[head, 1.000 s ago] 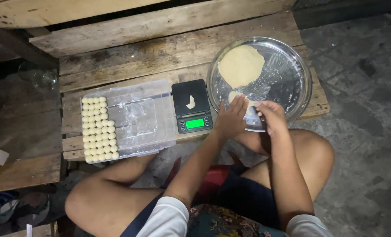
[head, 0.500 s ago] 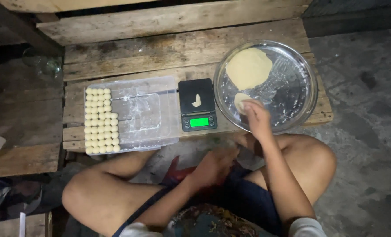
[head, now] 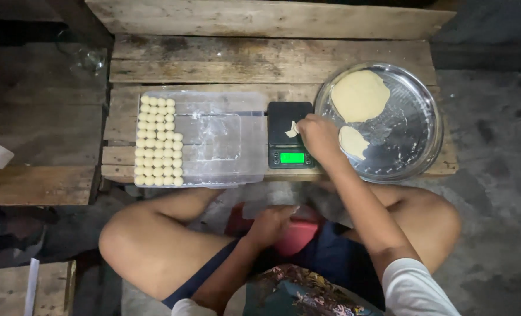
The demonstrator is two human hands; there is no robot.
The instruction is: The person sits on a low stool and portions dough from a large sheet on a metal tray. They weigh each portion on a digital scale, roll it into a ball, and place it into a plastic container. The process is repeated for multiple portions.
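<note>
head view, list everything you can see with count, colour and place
small dough balls: many, pale cream, in rows at the left end of the tray
clear plastic tray: one, transparent, on the planks left of the scale
black digital scale: one, green lit display, between tray and pan
small dough piece: one, pale, on the scale
round metal pan: one, silver, right end of the planks
dough lumps: two, pale yellow, in the pan
wooden planks: several, weathered brown, under everything
right hand: fingers at the dough piece on the scale
left hand: low in the lap, on a red object
</note>
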